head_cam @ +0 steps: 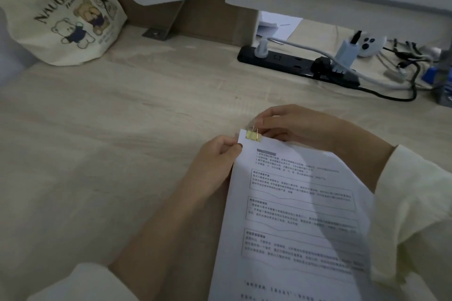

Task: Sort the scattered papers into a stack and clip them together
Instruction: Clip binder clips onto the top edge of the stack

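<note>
The printed papers [293,215] are gathered into one stack over the wooden desk [122,129]. My left hand [215,161] pinches the stack's left edge near the top corner, and my right hand [298,124] pinches the gold binder clip [253,135] seated on that corner. Stacking appears complete; what remains is probably settling the clip and letting go.
</note>
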Motion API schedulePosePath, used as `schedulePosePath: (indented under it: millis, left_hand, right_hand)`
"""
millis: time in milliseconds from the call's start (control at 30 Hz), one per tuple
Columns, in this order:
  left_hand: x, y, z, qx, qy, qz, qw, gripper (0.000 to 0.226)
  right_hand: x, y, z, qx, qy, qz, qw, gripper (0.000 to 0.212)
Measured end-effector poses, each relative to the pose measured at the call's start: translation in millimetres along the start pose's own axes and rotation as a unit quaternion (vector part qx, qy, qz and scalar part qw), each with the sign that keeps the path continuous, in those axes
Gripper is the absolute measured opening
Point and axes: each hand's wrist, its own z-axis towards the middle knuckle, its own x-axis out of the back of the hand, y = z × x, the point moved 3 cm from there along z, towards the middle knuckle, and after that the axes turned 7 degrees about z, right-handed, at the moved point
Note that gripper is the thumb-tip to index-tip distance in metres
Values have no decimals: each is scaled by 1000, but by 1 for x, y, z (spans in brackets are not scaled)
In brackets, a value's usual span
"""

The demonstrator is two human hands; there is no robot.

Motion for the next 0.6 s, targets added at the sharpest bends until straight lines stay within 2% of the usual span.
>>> schedulePosePath:
  millis: [267,467,600]
  left_hand:
    - [-11,-6,-14,-94,122,-28,988,20]
    - [-20,-6,-26,-138,109,9,984,39]
    - [-20,-7,-26,-136,120,11,983,40]
  right_hand:
    - [4,0,6,-50,-36,48,997,35]
    - [3,1,5,-45,-28,40,998,33]
    - [2,1,6,-37,-24,36,998,29]
